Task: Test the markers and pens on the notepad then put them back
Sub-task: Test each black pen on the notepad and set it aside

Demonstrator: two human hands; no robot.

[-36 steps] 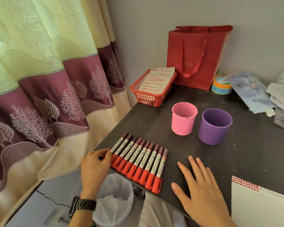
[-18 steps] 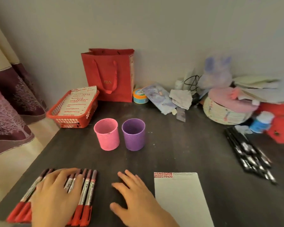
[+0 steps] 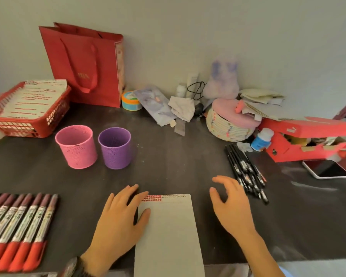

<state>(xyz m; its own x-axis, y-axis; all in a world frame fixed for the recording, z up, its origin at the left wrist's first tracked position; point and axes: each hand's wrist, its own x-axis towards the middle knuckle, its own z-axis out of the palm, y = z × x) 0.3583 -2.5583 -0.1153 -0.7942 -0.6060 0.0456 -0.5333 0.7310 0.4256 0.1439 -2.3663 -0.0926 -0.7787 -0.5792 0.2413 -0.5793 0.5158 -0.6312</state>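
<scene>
Notepad point(image 3: 168, 234) near centre of table point(image 3: 168, 162), left hand point(image 3: 118, 222) flat on its left edge, right hand point(image 3: 231, 206) open just beside black pens point(image 3: 246, 172), red markers point(image 3: 18, 228) near left, pink cup point(image 3: 76, 146) and purple cup point(image 3: 115, 147) farther back.

**A:** What does the person wear?

**B:** Little shows. The left hand point(image 3: 118, 222) has a dark wristwatch point(image 3: 73, 266) at its wrist. It is blurred, and the band looks like dark links.

**A:** And the right hand point(image 3: 233, 210)?

**B:** Bare, forearm too. Beside that forearm, at the very bottom edge, there is a sliver of pale blue cloth point(image 3: 281, 270). Whether it's a sleeve, I can't tell.
</scene>
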